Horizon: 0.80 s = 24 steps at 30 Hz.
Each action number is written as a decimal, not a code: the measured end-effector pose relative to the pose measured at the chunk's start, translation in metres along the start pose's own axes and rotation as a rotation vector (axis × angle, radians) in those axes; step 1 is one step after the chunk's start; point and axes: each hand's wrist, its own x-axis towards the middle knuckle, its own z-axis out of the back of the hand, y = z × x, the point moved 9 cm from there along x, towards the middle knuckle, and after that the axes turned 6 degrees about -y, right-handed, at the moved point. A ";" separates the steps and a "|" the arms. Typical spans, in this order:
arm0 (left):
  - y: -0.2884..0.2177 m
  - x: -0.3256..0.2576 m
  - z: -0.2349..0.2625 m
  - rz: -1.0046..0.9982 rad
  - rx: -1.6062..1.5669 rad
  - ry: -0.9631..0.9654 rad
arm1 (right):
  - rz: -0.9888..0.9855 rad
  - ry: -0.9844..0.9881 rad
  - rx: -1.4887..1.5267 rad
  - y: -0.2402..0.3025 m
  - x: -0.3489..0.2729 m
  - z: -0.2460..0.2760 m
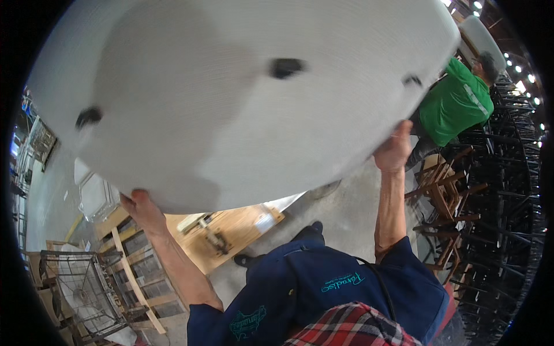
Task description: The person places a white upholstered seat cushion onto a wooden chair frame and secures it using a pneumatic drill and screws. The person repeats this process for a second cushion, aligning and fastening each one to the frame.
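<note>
A large light-grey panel [300, 127] with rounded corners is held up in front of me and fills the upper half of the view. Three dark patches or tabs show on its face, slightly blurred. My left hand [144, 210] grips its lower left edge. At the right edge, higher up, my right hand [396, 147] is closed on the panel. Both arms reach upward, and part of my fingers is hidden at the panel's rim. Whether the panel is hard or padded I cannot tell.
Below the panel lies a wooden board [231, 236] with a clamp-like tool [214, 233]. Wooden pallets [138, 259] and a wire-frame cart [86, 282] stand left. Brown wooden chair frames [444, 196] and stacked black metal frames [502, 219] line the right, near a person in green [456, 104].
</note>
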 end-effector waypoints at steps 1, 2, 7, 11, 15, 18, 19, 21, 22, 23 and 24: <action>-0.004 0.015 -0.020 0.020 0.086 0.043 | 0.057 -0.119 0.116 0.019 -0.002 0.010; -0.013 0.032 -0.039 0.031 0.174 0.073 | 0.110 -0.106 0.273 0.021 0.003 0.030; -0.100 -0.005 -0.363 0.115 0.285 0.551 | 0.139 -0.466 0.511 0.059 0.054 0.300; -0.095 -0.048 -0.585 -0.106 0.238 1.008 | 0.142 -0.452 0.504 0.037 0.013 0.420; -0.099 -0.135 -0.761 -0.335 0.410 1.449 | -0.145 0.001 0.717 -0.010 -0.046 0.464; -0.092 -0.223 -0.855 -0.436 0.382 1.698 | -0.281 -0.272 0.482 -0.045 -0.094 0.444; -0.086 -0.243 -0.882 -0.484 0.376 1.696 | -0.313 -0.319 0.378 -0.051 -0.099 0.435; -0.101 -0.268 -0.907 -0.514 0.373 1.645 | -0.365 -0.407 0.339 -0.054 -0.090 0.415; -0.097 -0.272 -0.910 -0.525 0.385 1.626 | -0.393 -0.442 0.413 -0.046 -0.080 0.393; -0.086 -0.275 -0.916 -0.531 0.310 1.576 | -0.414 -0.490 0.482 -0.040 -0.072 0.373; -0.067 -0.280 -0.921 -0.537 0.241 1.523 | -0.438 -0.543 0.446 -0.039 -0.064 0.360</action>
